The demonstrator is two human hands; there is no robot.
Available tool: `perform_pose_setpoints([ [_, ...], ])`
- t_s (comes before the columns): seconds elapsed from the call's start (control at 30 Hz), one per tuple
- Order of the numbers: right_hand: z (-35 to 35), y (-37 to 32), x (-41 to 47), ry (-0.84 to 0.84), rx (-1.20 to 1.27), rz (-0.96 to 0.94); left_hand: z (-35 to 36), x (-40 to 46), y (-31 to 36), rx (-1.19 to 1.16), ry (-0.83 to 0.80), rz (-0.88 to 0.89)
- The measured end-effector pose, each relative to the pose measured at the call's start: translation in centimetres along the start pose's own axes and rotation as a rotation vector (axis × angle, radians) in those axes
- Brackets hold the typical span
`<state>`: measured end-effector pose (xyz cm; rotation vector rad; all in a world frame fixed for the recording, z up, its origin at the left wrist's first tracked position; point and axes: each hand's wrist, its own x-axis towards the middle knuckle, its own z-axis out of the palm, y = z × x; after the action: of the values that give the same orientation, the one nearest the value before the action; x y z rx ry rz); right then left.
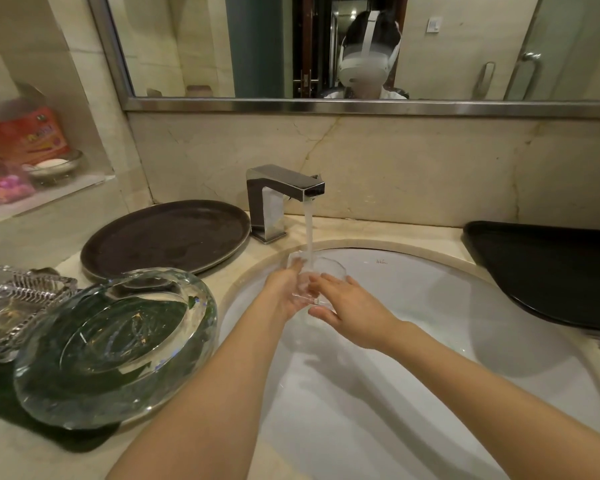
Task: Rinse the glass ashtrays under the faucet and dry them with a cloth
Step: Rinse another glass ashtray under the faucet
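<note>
Head view: marble counter, white sink; both hands' grip pinching glass ashtray under faucet.

Both forearms outstretched, left hand and right hand cupped together.

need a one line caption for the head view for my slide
Both hands, left hand and right hand, hold a clear glass ashtray under the running faucet above the white sink.

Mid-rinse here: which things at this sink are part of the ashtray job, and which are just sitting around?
Job: small glass ashtray held by left hand and right hand; faucet; large round ashtray; ribbed ashtray; sink.
Lying about: round tray; black tray; soap dish.
</note>
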<state>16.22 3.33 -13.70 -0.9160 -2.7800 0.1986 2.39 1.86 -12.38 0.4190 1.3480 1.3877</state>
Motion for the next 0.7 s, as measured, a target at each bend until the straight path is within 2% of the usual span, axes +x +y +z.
perform_pose_setpoints([
  [0.07, 0.2, 0.8, -0.3, -0.144, -0.144, 0.053, 0.0, 0.2, -0.1, -0.046, -0.015, -0.008],
  [0.17, 0.5, 0.7, -0.1, -0.182, -0.295, 0.108, 0.2, 0.2, -0.3, -0.045, -0.012, 0.008],
  [0.23, 0.6, -0.9, 0.2, -0.129, -0.252, 0.114, 0.3, 0.1, -0.3, -0.049, 0.030, 0.030],
  [0.33, 0.9, -3.3, 0.1, -0.057, -0.014, 0.079, 0.0, 0.1, -0.1, -0.090, 0.105, 0.051],
  [0.4, 0.9, -3.8, 0.0, -0.043, 0.069, 0.039, -0.1, 0.0, -0.1, 0.002, 0.102, 0.038],
  [0.53, 0.4, -2.0, 0.4, -0.031, -0.063, 0.008, 0.4, -0.2, -0.5, 0.122, 0.053, 0.041],
  [0.7, -0.2, -0.7, 0.2, -0.095, -0.151, 0.131, 0.8, -0.1, -0.7, 0.149, 0.049, 0.071],
])
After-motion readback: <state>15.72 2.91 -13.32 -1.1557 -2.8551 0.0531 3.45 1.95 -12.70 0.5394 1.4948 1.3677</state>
